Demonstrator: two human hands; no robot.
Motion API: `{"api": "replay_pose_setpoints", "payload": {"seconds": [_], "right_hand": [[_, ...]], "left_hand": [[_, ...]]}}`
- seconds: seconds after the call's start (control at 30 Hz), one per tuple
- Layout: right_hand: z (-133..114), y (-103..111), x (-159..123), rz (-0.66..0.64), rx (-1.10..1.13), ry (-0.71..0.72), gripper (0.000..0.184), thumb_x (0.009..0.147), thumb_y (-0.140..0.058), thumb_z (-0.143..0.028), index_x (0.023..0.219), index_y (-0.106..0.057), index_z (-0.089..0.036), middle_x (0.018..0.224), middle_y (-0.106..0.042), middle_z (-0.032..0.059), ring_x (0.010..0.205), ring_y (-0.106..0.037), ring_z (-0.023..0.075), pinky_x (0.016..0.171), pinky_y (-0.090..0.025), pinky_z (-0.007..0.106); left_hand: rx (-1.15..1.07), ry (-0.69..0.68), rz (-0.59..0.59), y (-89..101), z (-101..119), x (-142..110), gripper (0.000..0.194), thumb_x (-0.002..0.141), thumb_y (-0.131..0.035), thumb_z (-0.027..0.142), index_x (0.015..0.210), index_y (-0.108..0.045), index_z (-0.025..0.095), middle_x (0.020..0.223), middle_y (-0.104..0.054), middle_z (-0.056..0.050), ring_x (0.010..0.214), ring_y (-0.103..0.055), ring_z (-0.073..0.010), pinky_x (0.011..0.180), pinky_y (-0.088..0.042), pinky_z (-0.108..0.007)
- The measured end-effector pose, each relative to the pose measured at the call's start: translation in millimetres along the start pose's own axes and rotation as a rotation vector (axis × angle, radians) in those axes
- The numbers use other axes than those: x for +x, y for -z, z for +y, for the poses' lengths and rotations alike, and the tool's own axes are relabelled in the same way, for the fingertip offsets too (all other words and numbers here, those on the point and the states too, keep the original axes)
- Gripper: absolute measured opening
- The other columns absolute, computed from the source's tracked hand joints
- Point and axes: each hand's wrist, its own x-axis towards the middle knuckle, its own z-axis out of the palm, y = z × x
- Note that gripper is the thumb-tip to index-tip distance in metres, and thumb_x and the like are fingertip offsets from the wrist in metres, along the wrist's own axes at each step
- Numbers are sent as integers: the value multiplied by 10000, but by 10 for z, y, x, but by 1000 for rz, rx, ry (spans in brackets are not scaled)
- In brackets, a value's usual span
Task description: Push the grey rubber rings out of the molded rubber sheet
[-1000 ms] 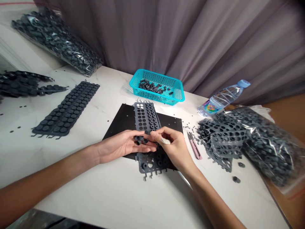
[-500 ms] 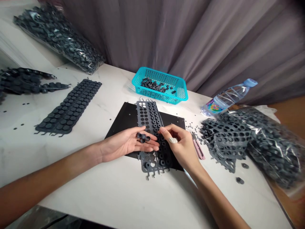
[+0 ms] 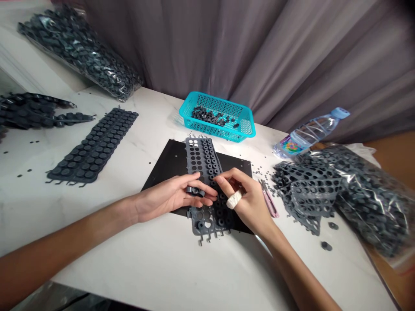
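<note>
A grey rubber sheet (image 3: 202,164) full of round holes and small black rings lies on a black mat (image 3: 165,166) in the middle of the white table. My left hand (image 3: 171,196) rests palm up on the sheet, cupping a few loose black rubber rings (image 3: 195,190). My right hand (image 3: 244,196) has a white bandage on its thumb. Its fingertips pinch at the sheet beside the left hand's fingers; whether they hold a ring is hidden.
A turquoise basket (image 3: 217,116) with loose rings stands behind the mat. A full rubber sheet (image 3: 94,144) lies at left, and bags of parts (image 3: 78,49) at far left. Emptied sheets (image 3: 304,185), a bagged pile (image 3: 369,198), pink snips (image 3: 268,199) and a water bottle (image 3: 309,131) lie at right.
My right hand has shifted slightly along the sheet and its thumb with the bandage has turned outward. My left fingers have curled a little more around the rings.
</note>
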Motion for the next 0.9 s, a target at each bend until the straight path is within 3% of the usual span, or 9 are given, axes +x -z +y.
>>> {"api": "replay_pose_setpoints", "payload": {"seconds": [0.17, 0.3, 0.4, 0.53, 0.63, 0.7, 0.73, 0.8, 0.9], "right_hand": [[59, 50, 27, 59, -75, 18, 233, 1049, -661, -384, 910, -708, -202, 741, -618, -4, 624, -479, 153, 594, -379, 302], [160, 133, 52, 80, -273, 144, 193, 1071, -629, -336, 943, -699, -209, 810, -651, 16, 689, -552, 170, 674, -420, 315], [266, 185, 64, 47, -418, 200, 194, 1100, -574, -310, 972, -681, -212, 851, -656, 32, 769, -618, 191, 725, -448, 320], [378, 200, 67, 18, -589, 249, 244, 1123, -512, -306, 966, -669, -206, 880, -675, 55, 780, -658, 206, 720, -478, 331], [414, 177, 58, -35, -654, 304, 209, 1126, -520, -330, 1065, -677, -206, 947, -703, 69, 798, -686, 217, 730, -507, 340], [421, 146, 47, -57, -661, 322, 177, 1125, -525, -318, 1164, -656, -207, 1001, -715, 77, 824, -706, 225, 740, -532, 343], [423, 125, 40, -69, -660, 331, 179, 1123, -528, -313, 1210, -639, -203, 1022, -716, 82, 838, -713, 231, 747, -544, 346], [429, 76, 25, -91, -650, 339, 191, 1121, -523, -294, 1260, -613, -197, 1054, -712, 90, 862, -723, 237, 762, -565, 351], [444, 10, 8, -92, -631, 320, 179, 1123, -506, -269, 1259, -604, -207, 1092, -704, 94, 906, -731, 242, 777, -579, 353]], "left_hand": [[38, -36, 12, -30, 15, -17, 516, 1098, -489, 477, 1087, -846, 105, 1165, -773, -163, 1030, -662, -223, 971, -500, -305], [64, -59, 11, -55, 34, -37, 367, 1066, -566, 393, 1001, -804, 121, 1001, -722, -110, 891, -625, -181, 797, -491, -263], [60, -70, 70, -45, 73, -56, 208, 1016, -656, 345, 970, -732, 157, 1004, -656, -56, 772, -556, -122, 656, -424, -216], [198, -158, 181, 83, 217, -77, 197, 1003, -657, 367, 969, -669, 173, 1009, -607, -39, 671, -435, -82, 536, -277, -201], [363, -348, 290, 282, 453, -4, 216, 986, -639, 393, 971, -644, 177, 978, -593, -42, 665, -426, -91, 538, -289, -212], [594, -464, 365, 438, 704, 155, 264, 984, -588, 432, 978, -644, 174, 978, -623, -69, 696, -500, -126, 579, -382, -244], [774, -523, 454, 511, 858, 275, 302, 982, -539, 452, 959, -647, 171, 944, -643, -80, 674, -519, -140, 570, -398, -261], [899, -585, 528, 619, 1201, 580, 272, 932, -585, 433, 907, -638, 168, 901, -653, -80, 647, -527, -148, 572, -407, -276], [1058, -698, 613, 647, 1660, 1084, 239, 1000, -489, 376, 1031, -625, 182, 1049, -693, -97, 785, -615, -181, 704, -492, -312]]}}
